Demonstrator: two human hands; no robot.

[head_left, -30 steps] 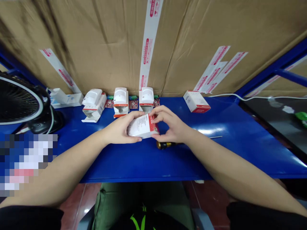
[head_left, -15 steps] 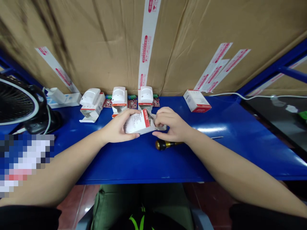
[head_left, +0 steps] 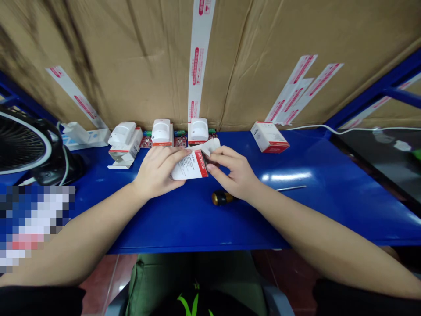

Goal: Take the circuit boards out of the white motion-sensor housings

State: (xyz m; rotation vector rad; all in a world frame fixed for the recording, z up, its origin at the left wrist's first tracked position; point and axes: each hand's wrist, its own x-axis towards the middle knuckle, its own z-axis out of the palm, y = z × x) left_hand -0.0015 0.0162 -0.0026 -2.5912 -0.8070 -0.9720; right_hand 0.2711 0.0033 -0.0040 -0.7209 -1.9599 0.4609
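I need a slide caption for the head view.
Left hand grips a white box; right hand holds its open flap.

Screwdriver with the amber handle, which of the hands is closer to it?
Right. The right hand is directly over the screwdriver, its wrist covering part of the shaft. The left hand is farther off to the left, gripping the small box.

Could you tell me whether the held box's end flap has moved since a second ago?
Yes. The end flap of the detector box has swung open, rising toward the white detector standing behind it.
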